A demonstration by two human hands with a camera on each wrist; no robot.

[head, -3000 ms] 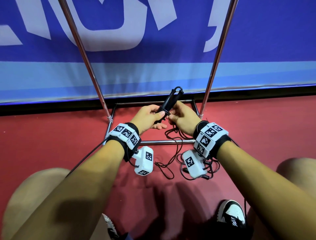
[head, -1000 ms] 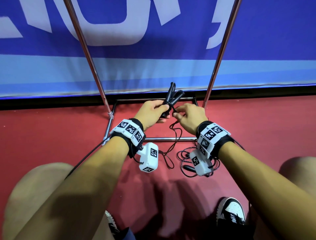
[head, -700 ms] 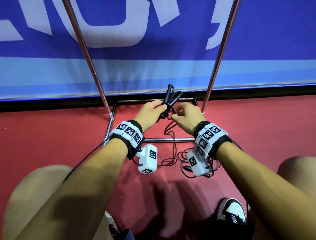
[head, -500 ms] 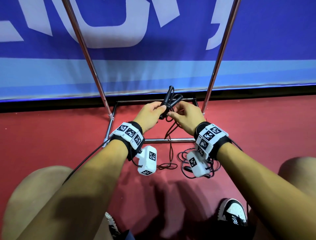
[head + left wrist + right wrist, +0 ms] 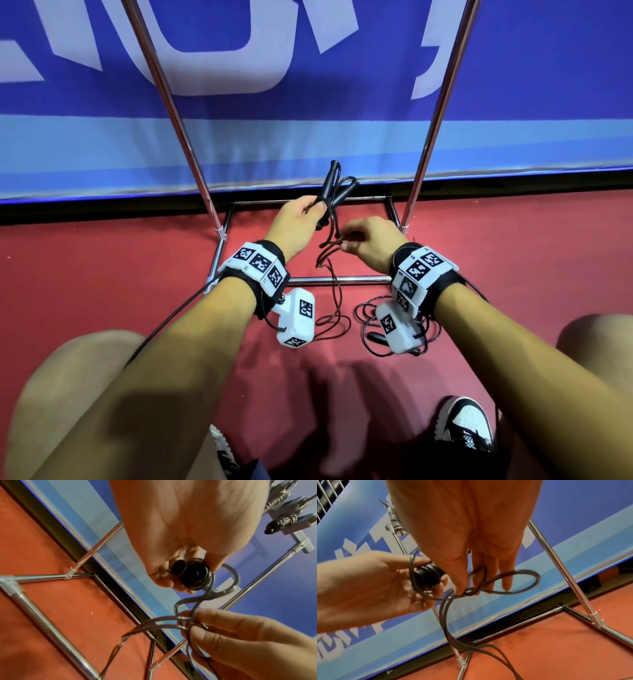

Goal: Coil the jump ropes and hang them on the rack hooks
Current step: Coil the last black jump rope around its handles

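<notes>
Your left hand (image 5: 297, 219) grips both black handles (image 5: 337, 190) together, tips pointing to about 1 o'clock, while your right hand (image 5: 371, 241) pinches a small loop of the cord (image 5: 330, 250) just beside it at 4 o'clock. You look to be midway through coiling: turns already wrap the handle butts, and slack still trails to the floor (image 5: 102, 274) between the rack (image 5: 339, 281) legs. Next, bring that loop up round the handles and keep it taut, since loose turns could slip off.
</notes>
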